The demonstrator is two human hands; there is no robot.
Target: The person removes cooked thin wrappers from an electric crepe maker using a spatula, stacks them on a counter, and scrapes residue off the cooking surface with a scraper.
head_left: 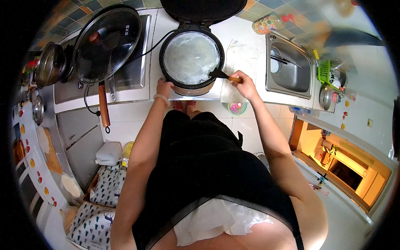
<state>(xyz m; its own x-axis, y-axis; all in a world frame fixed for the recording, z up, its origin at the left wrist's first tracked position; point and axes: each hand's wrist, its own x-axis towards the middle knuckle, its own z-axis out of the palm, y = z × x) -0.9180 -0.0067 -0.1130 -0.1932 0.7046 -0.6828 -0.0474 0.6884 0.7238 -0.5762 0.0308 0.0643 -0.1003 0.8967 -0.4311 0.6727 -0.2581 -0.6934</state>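
Note:
An electric griddle [198, 88] stands on the counter with its black lid [204, 10] raised behind it. A thin, whitish round of batter or pancake [191, 56] covers the cooking plate. My right hand [245, 85] is closed around the wooden handle of a black spatula [218, 73], whose blade touches the right edge of the pale round. My left hand [164, 88] holds the griddle's lower left side, with some of its fingers hidden. A whitish cloth [239, 62] lies on the counter just right of the griddle.
A frying pan with glass lid [107, 43] sits on the hob at left, its wooden handle [104, 106] jutting past the counter edge. Right of the cloth is a metal sink [287, 79] with chopsticks in it. A patterned bottle [267, 25] stands behind; a green rack [324, 73] is further right.

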